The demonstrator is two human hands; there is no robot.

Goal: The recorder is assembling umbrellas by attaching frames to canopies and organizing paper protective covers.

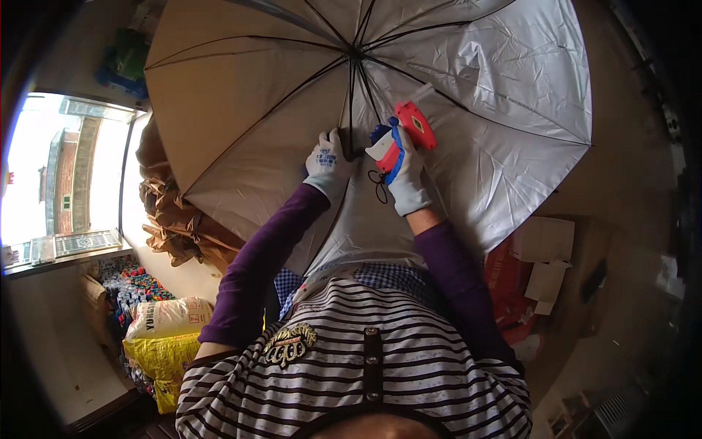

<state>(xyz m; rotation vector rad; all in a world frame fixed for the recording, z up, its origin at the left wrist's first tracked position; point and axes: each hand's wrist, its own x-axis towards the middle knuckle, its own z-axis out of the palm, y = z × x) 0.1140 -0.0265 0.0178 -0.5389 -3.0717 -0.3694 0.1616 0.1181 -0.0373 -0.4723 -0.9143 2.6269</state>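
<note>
An open umbrella (pixel 278 110) spreads in front of me, its silvery inner side and thin black ribs facing me. The black shaft (pixel 351 110) runs from the hub down toward my hands. My left hand (pixel 328 157), in a white glove with blue print, is curled at the shaft's lower end; its thumb is partly hidden. To the right of the shaft, my right hand (pixel 406 172), in a white and blue glove, is wrapped around a red and white tagging gun (pixel 415 126). The gun tilts to the upper right, and a black cord loop (pixel 378 187) hangs below its grip.
Crumpled brown paper (pixel 172 212) lies left of the umbrella. Farther left, a white sack (pixel 172 316) and a yellow sack (pixel 162 355) stand by the window (pixel 66 175). Red and white cardboard (pixel 545 252) lies at the right, below the canopy's edge.
</note>
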